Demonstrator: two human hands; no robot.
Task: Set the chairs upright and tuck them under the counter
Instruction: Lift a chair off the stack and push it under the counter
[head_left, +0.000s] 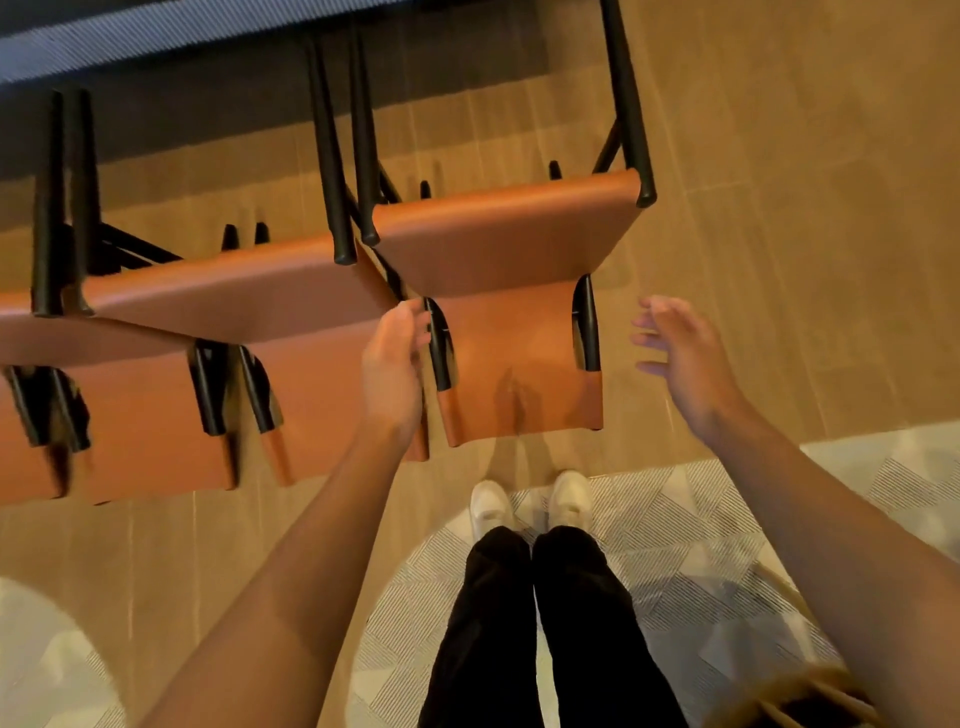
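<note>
Tan leather chair with black metal legs (511, 291) stood upright on the wooden floor (779, 208) between both hands, beside two matching chairs (249, 306). Left hand (392, 364) touched its backrest post, fingers loosely together; right hand (680, 353) hovered beside it, fingers spread.

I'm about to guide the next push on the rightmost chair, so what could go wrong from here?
1. The right chair stands very close to the middle chair; pushed crooked, their black frames could knock or catch.
2. The left hand rests at the narrow gap between the two chairs, where fingers might get pinched.
3. The right hand is open and off the chair, so a one-sided push may twist it.
</note>
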